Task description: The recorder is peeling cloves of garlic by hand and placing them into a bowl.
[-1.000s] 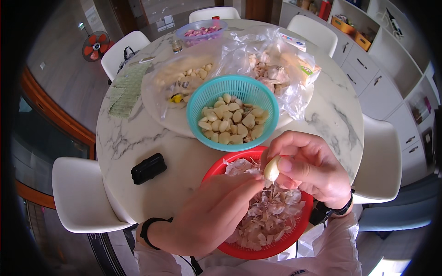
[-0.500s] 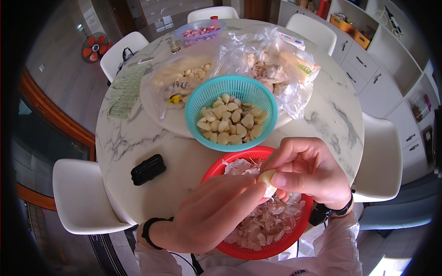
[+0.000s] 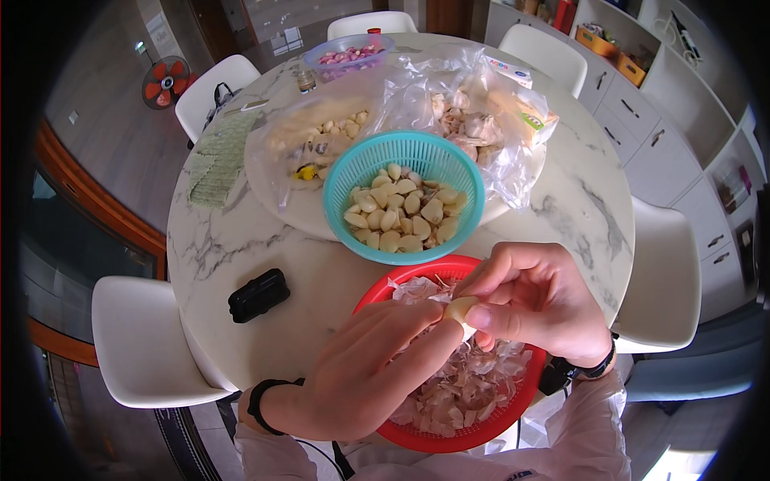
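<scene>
A pale garlic clove [image 3: 460, 310] is pinched between the fingertips of both hands, with a bit of whitish skin on its lower side. My left hand [image 3: 365, 365] reaches in from the left, its fingers closed against the clove. On the other side my right hand [image 3: 545, 309] grips it between thumb and forefinger. Beneath them is a red plastic basket [image 3: 525, 397], holding a heap of dry garlic skins [image 3: 461, 393]. Just beyond it a turquoise basket [image 3: 341, 216] holds many peeled cloves [image 3: 393, 212].
Behind the baskets lie a clear bag of garlic bulbs [image 3: 481, 127] and another bag of cloves [image 3: 277, 148]. A black case [image 3: 258, 296] rests on the marble table [image 3: 212, 276] at left, a green cloth [image 3: 215, 164] farther back. White chairs [image 3: 148, 345] surround the table.
Both hands have shifted slightly, and the garlic clove has turned a little between the fingers. The left fingers have moved a bit up and to the left. Both baskets stay put.
</scene>
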Tool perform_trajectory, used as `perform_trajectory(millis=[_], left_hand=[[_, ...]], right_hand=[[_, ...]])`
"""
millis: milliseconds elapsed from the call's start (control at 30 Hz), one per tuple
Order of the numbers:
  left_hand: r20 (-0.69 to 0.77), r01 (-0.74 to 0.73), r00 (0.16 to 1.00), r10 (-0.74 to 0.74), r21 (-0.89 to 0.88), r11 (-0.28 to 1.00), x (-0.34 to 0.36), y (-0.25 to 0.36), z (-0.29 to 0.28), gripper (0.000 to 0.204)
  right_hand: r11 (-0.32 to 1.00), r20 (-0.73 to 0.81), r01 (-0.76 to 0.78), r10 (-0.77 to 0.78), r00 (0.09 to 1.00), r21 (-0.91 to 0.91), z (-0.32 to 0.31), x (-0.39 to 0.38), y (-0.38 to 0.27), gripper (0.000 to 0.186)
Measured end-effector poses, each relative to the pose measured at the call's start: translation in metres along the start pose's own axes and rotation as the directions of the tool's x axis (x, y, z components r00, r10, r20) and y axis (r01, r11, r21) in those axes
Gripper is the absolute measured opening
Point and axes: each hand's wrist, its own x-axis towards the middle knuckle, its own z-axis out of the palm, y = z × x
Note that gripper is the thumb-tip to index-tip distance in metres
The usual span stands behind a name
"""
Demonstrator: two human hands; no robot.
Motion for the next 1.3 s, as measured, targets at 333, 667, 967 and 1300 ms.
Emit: perform_trajectory(millis=[333,667,967,1300], left_hand=[[-0.018,-0.061,0.998,0.061,-0.011,0.998,0.002,-0.004,0.002,0.029],[-0.072,-0.026,0.997,0.025,-0.021,0.999,0.008,0.001,0.004,0.024],[-0.121,-0.014,0.992,0.021,0.052,0.999,0.011,-0.002,0.003,0.018],[-0.102,0.051,0.994,-0.043,0.084,0.995,0.011,-0.006,0.01,0.02]], right_hand=[[0.997,-0.01,0.023,-0.022,1.0,0.076,0.0,-0.001,-0.001,0.011],[0.999,-0.03,0.025,-0.024,0.999,0.039,0.0,-0.002,0.0,0.01],[1.0,-0.035,0.001,-0.001,0.999,0.003,0.001,-0.001,-0.001,0.009],[0.997,-0.054,-0.021,0.018,0.998,-0.069,0.003,0.002,0.002,0.009]])
